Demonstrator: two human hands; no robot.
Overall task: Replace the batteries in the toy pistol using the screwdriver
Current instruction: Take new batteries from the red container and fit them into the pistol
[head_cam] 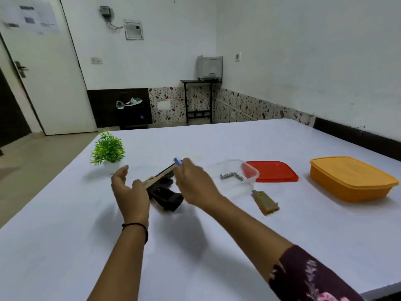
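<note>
Hands at toy pistol (166, 193), left hand (130, 190) loosely spread, right hand (194, 184) gripping screwdriver (178, 161).

Two hands (130, 190) (195, 185), one toy pistol (166, 195), one screwdriver (178, 161), two tubs (254, 170) (351, 181), one plant (107, 149)

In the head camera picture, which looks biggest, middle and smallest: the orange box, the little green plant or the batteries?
Biggest to smallest:
1. orange box
2. little green plant
3. batteries, clearly the smallest
</note>
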